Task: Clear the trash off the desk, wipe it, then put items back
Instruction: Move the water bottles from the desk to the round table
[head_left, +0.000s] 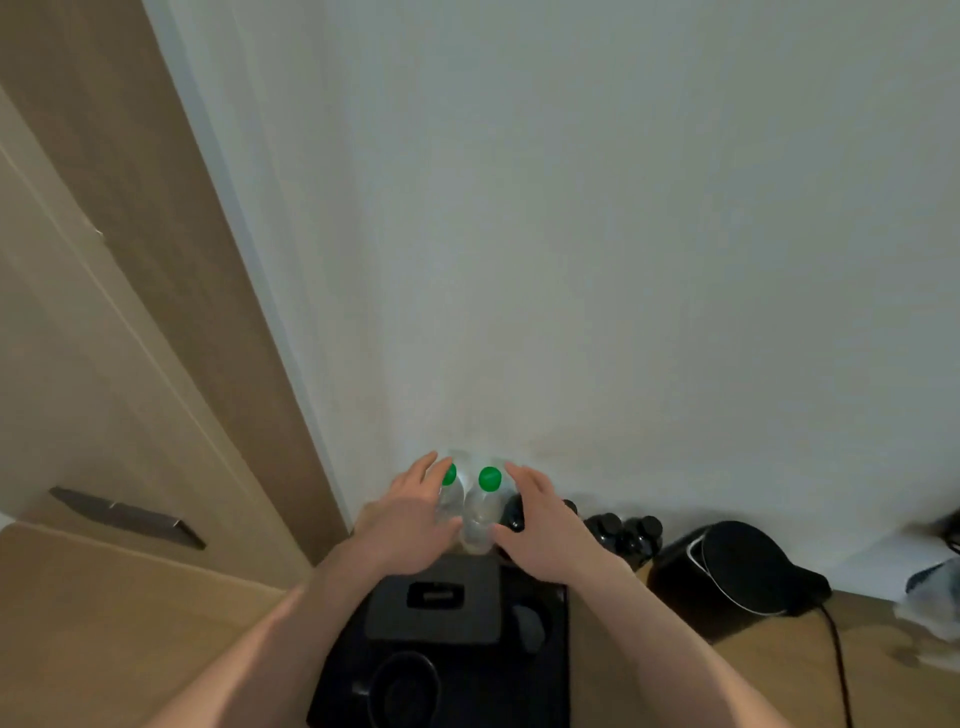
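Two clear bottles with green caps are seen standing upright, side by side and touching, directly between the hands and against the wall. The left bottle is flanked by the left hand, whose straight fingers are laid along its outer side; the right bottle is flanked in the same way by the right hand. Neither hand is wrapped round a bottle: the fingers are extended and only loosely bent, and the palms are turned inward toward each other, so the pair is bracketed rather than gripped. Whether the palms are actually pressed against the plastic cannot be told.

The long axis of each bottle runs vertically, cap uppermost, and the caps are level with the fingertips. Each hand is equally near its own bottle, so no hand is favoured. Just nearer than the hands a black tray is found, with a dark box and a black cup on it. To the right of the right hand a black kettle is set, well apart. It is judged that the bottles are either being set in place or are about to be lifted together, and that a squeeze inward from both sides would be needed.
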